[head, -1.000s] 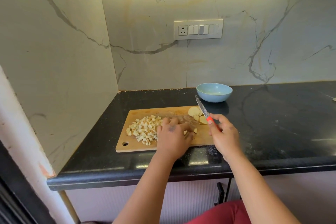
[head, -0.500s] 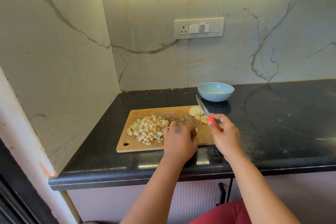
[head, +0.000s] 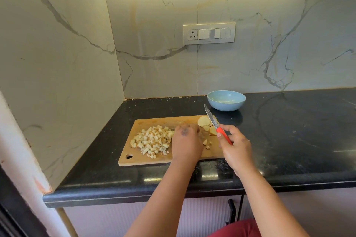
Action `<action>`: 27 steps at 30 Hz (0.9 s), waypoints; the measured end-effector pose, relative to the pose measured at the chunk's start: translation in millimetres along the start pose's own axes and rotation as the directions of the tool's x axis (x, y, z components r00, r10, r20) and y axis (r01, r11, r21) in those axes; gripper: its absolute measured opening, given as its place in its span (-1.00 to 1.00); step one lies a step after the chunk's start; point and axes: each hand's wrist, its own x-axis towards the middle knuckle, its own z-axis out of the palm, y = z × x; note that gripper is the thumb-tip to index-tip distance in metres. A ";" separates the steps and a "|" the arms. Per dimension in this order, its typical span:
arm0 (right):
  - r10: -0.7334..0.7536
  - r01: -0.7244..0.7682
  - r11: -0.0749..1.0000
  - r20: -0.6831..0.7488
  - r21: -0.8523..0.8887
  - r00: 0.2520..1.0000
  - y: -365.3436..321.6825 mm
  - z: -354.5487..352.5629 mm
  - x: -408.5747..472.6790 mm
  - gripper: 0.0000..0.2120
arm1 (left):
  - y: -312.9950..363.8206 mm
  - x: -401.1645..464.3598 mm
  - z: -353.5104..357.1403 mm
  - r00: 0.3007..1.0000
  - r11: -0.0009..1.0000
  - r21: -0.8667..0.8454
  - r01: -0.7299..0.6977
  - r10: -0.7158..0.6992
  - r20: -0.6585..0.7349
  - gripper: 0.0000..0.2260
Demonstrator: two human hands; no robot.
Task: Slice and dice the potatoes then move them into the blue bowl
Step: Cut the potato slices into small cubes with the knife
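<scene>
A heap of diced potato (head: 152, 140) lies on the left half of the wooden cutting board (head: 146, 123). Some uncut potato slices (head: 204, 121) sit at the board's far right corner, and a few loose cubes (head: 206, 143) lie between my hands. My left hand (head: 185, 140) rests palm down on the board beside the heap, fingertips reaching toward the slices, nothing visibly held. My right hand (head: 235, 146) grips a red-handled knife (head: 212, 118), lifted off the board with its blade pointing up and away over the slices. The blue bowl (head: 226, 100) stands just behind the board.
The board lies on a black stone counter (head: 289, 140) set into a corner, with marble walls at the left and back. A switch panel (head: 209, 33) is on the back wall. The counter's front edge runs just below the board.
My left hand has slid off the right edge of the diced heap and reached farther back toward the slices. The knife hand has stayed almost still.
</scene>
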 end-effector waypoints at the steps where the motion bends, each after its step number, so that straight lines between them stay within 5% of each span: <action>1: 0.002 -0.002 1.000 0.001 -0.001 1.000 -0.1 -0.1 0.2 -0.84 | -0.7 1.1 0.1 0.999 0.999 0.030 0.034 -0.035 0.015 -0.76; 5: 0.000 0.000 1.000 -0.004 -0.005 1.000 -0.2 -0.4 1.1 -0.84 | 4.7 2.9 4.2 0.985 0.990 0.114 0.084 -0.100 0.141 -0.59; 9: 0.000 0.000 1.000 -0.007 -0.003 1.000 0.1 -0.9 0.1 -0.84 | 7.1 10.7 6.1 0.979 0.986 0.135 0.097 -0.119 0.164 -0.73; 21: 0.015 -0.015 1.000 -0.004 0.023 1.000 2.9 -0.5 1.2 -0.84 | -17.5 21.9 -26.7 0.877 0.991 -0.032 -0.131 0.131 0.462 -0.85; 27: 0.011 -0.011 0.999 -0.008 0.030 1.000 3.4 -0.4 1.0 -0.84 | -23.3 9.8 -23.3 0.935 0.997 -0.025 -0.070 0.074 0.346 -0.67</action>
